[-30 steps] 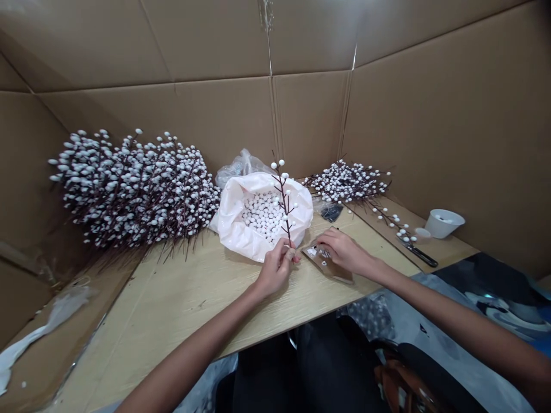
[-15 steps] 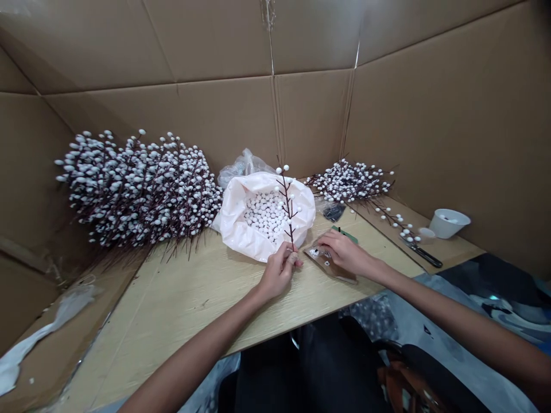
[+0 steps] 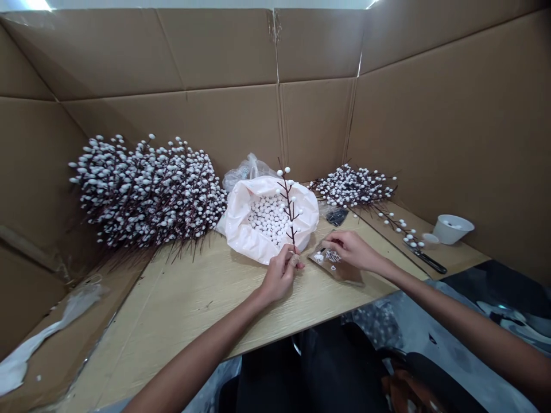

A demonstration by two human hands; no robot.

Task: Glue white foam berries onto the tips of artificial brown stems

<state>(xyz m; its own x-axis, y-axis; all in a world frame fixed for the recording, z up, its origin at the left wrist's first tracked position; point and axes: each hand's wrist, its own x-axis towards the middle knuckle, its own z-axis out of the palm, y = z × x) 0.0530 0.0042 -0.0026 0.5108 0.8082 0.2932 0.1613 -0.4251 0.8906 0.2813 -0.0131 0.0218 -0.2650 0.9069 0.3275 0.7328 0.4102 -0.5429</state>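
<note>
My left hand [image 3: 282, 272] is closed around the lower end of a dark brown artificial berry stem [image 3: 291, 209], which stands upright and carries a few white berries. My right hand [image 3: 350, 249] is pinched over a brown piece of card [image 3: 344, 274] with white smears on it. A thin dark tip [image 3: 322, 250] pokes out from its fingers above the smears; the rest of that thing is hidden. Behind the stem, a pale pink plastic bag [image 3: 241, 232] lies rolled open, full of loose white berries [image 3: 267, 218].
A large pile of white-berried stems [image 3: 146, 195] lies at the left, a smaller pile [image 3: 355, 186] at the back right. A white cup [image 3: 451, 229] and a black-handled knife [image 3: 430, 263] are at the right. Cardboard walls [image 3: 232, 51] surround the wooden table [image 3: 185, 321].
The camera view has tilted up slightly. My right hand has shifted a little over the card, its dark tip now at the white smears. My left hand keeps hold of the berry stem.
</note>
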